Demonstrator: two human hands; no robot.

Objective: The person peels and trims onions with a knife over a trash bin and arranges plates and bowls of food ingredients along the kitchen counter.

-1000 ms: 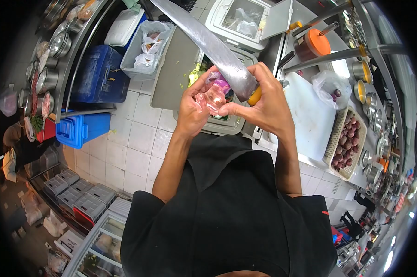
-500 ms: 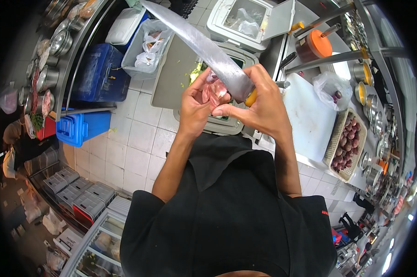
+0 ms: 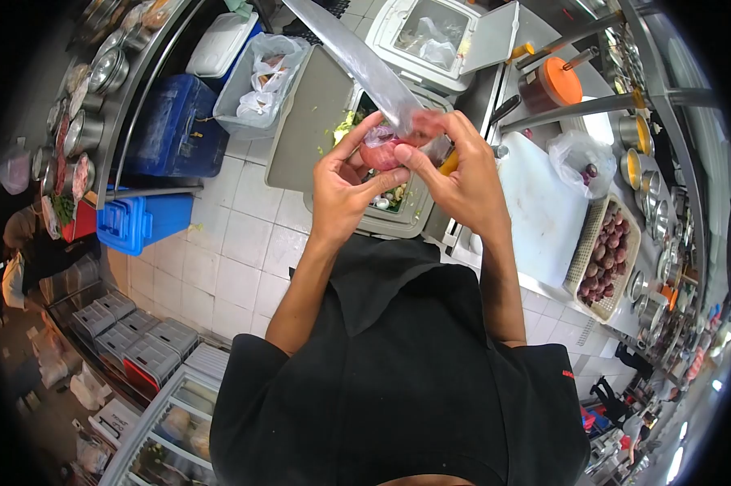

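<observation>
In my left hand (image 3: 343,185) is a pinkish red onion (image 3: 379,154), gripped in the fingertips. My right hand (image 3: 461,182) is closed on a large kitchen knife (image 3: 361,69) with a yellow handle; the broad blade points up and to the left. The right thumb presses against the onion. A blurred reddish piece, seemingly onion skin (image 3: 427,125), stands between the blade's heel and the right fingers. Both hands are over an open grey bin (image 3: 418,212) with green and white scraps inside.
On the right, a white cutting board (image 3: 535,202) lies beside a basket (image 3: 631,267) of red onions. A plastic bag (image 3: 580,158) and an orange-lidded container (image 3: 561,81) stand behind. Another bin (image 3: 418,49), a grey tub (image 3: 260,113) and blue bins (image 3: 175,125) are beyond and to the left.
The knife has shifted right and its blade tilted steeper. The onion has turned, showing a rounder, smoother side. A reddish piece has come up by the right fingers.
</observation>
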